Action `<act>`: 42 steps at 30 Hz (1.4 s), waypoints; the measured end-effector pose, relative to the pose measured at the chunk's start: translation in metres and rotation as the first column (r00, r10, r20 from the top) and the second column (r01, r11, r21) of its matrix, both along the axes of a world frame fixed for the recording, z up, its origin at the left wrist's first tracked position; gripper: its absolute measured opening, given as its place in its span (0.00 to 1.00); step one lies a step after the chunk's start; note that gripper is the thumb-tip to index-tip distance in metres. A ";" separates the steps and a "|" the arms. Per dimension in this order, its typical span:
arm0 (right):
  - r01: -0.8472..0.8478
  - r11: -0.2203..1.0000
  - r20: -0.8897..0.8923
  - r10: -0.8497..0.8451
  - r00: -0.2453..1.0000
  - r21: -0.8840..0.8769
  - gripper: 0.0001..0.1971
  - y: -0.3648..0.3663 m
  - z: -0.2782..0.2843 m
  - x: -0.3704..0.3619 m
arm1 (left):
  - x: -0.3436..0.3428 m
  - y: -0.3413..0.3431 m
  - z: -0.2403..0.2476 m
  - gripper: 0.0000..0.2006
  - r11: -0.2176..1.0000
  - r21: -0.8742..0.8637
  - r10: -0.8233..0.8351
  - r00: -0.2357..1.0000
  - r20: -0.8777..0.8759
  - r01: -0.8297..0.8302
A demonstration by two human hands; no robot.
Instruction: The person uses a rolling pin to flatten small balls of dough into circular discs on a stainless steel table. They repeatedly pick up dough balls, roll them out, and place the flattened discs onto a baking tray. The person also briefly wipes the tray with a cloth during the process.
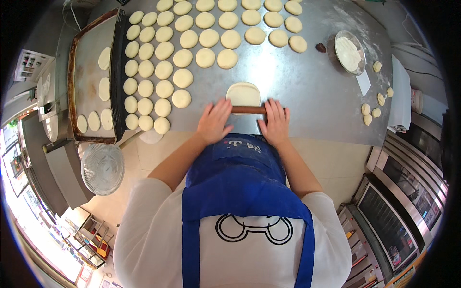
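Note:
A brown wooden rolling pin lies crosswise near the front edge of the metal table. My left hand covers its left end and my right hand its right end, fingers over the wood and thumbs toward me. Under the pin, and reaching out beyond it, is a flattened piece of dough, pale and rounded at its far edge. Its near edge is partly hidden by the pin.
Rows of round dough pieces fill the table's left and far parts. A baking tray at the left holds several flat dough pieces. To the right are a metal bowl of flour, a white card and small dough lumps.

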State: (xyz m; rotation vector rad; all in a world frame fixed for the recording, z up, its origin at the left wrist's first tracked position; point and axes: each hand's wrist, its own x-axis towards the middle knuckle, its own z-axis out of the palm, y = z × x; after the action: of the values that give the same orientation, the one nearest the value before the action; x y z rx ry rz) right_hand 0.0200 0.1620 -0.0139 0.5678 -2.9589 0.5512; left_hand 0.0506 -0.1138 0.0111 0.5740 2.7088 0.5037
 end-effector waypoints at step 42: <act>0.237 0.945 0.270 -0.295 0.917 0.227 0.19 -0.026 0.027 0.033 | -0.261 -0.423 0.078 0.26 -0.798 0.392 0.145 0.486 0.862 -0.457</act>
State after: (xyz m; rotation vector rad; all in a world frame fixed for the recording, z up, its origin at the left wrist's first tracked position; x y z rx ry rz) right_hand 0.0532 0.1363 0.0131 0.0849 -3.3243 0.3563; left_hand -0.2108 -0.5371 0.0895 -1.0055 0.7748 3.1117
